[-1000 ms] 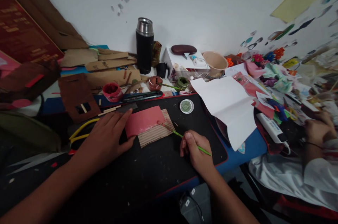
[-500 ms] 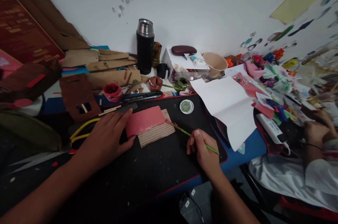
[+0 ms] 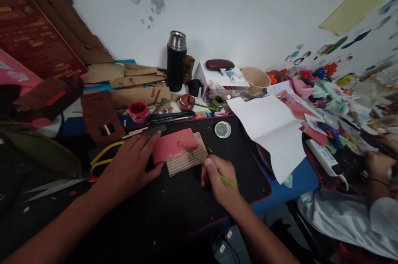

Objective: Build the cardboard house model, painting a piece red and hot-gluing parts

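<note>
My left grip (image 3: 134, 163), spread, touches the left edge of the pink card (image 3: 171, 143), probably steadying it; my right grip (image 3: 222, 176) pinches a green brush (image 3: 197, 157) over it.

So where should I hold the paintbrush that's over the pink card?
Probably best to pinch the paintbrush by its green handle, thumb against fingers, coming from the near right, as the right hand does. The handle is long and thin and slants that way, while the reddish-brown tip is at the other end, over the pink card.
</note>
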Available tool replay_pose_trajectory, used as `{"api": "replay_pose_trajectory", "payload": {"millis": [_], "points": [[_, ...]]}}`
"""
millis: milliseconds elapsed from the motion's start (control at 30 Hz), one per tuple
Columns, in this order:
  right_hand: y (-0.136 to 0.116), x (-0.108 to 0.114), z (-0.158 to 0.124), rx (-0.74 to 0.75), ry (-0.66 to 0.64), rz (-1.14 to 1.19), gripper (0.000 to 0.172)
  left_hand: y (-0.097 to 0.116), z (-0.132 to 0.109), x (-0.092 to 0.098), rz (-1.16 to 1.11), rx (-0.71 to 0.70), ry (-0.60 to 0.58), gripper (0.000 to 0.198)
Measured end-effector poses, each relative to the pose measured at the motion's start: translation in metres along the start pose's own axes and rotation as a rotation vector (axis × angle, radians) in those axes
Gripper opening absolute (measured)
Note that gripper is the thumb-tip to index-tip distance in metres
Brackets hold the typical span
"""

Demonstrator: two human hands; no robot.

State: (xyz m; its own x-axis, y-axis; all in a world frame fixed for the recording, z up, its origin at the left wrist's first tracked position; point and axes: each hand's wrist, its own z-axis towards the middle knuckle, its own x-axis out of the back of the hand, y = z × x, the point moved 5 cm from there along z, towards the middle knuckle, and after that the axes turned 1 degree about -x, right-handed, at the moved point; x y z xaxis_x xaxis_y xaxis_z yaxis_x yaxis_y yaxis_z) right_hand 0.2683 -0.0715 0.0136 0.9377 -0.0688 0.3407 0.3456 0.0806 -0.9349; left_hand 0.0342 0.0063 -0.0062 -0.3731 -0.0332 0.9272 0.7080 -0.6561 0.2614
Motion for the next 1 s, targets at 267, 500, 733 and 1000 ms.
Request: {"api": "replay_pose_trajectory", "payload": {"millis": [267,500,733,1000], "points": [[-0.007,-0.007,0.006,0.056,-0.051,-0.046,0.052,-0.001,0.000,-0.001,0.010,-0.015,-0.006,0.072],[0.001,0.016,0.022,0.009,0.097,-0.085,0.054,-0.001,-0.002,-0.002,0.008,-0.008,-0.003,0.074],[0.007,0.019,0.030,-0.007,0.148,-0.077,0.054,-0.001,0.000,-0.001,0.001,-0.007,-0.003,0.074],[0.011,0.017,0.033,-0.009,0.135,-0.091,0.053,-0.002,-0.001,-0.001,-0.011,-0.008,0.002,0.073]]}}
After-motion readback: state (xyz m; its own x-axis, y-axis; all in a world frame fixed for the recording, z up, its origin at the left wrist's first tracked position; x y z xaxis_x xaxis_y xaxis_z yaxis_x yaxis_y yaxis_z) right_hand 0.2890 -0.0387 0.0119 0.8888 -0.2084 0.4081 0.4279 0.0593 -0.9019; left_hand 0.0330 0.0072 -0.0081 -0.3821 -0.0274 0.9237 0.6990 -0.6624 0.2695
